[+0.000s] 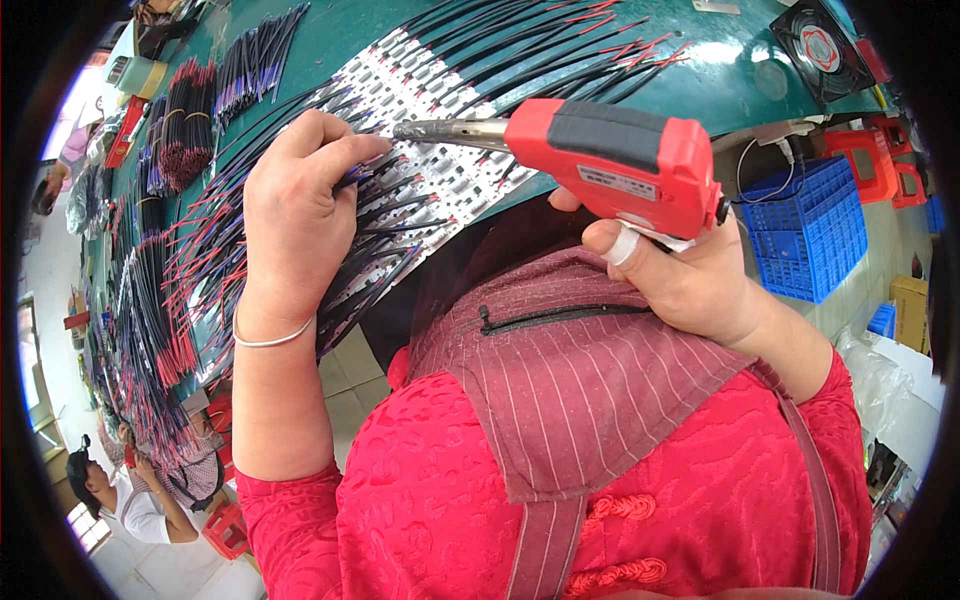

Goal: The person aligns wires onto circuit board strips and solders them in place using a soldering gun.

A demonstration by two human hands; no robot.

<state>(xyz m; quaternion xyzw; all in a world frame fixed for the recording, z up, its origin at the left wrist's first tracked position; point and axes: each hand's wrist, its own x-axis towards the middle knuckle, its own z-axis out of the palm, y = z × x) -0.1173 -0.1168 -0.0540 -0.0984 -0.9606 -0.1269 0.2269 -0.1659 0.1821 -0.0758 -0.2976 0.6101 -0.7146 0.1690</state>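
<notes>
A red and black soldering gun is gripped in my right hand, which has white tape round the thumb. Its metal nose points left and its tip ends close to the fingertips of my left hand. Those fingers are closed in a pinch on a thin dark wire, largely hidden by the hand. Under both hands lie rows of small white circuit boards side by side. Black wires with red ends stretch away from their far side, and many red, blue and black wires fan out to the left.
Tied wire bundles lie along the left of the green table. A black fan stands at the far right. Blue crates and red stools are on the floor at right. Another person sits at lower left.
</notes>
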